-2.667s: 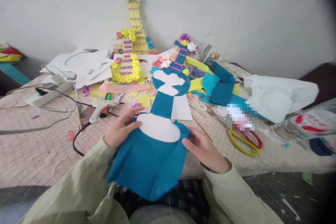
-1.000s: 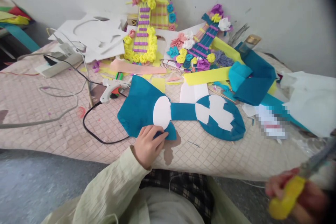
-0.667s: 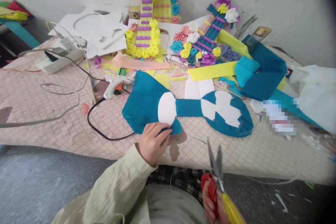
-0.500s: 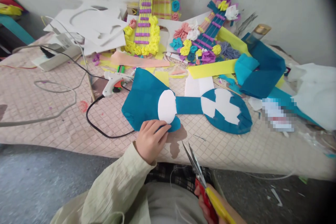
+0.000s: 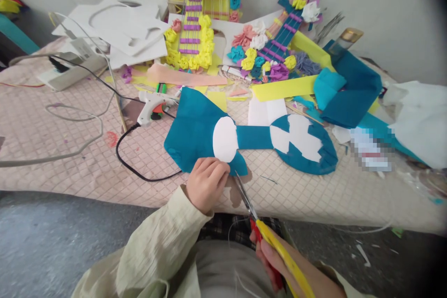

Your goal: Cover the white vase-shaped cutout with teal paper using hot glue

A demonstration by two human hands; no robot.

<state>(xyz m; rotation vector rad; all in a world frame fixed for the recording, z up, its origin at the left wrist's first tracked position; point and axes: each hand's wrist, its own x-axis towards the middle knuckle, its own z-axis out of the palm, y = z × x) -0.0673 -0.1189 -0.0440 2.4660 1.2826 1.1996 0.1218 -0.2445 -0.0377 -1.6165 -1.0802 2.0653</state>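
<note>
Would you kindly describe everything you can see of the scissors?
The scissors have one yellow and one red handle and slim grey metal blades. The right hand grips the handles at the lower edge of the picture. The blades look nearly closed and slant up and left, their tips at the near corner of the blue fabric, beside the left hand.

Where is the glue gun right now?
The white glue gun lies on the quilted table cover, left of centre in the head view, just left of the teal fabric piece, its black cord trailing toward the table's near edge.
</note>
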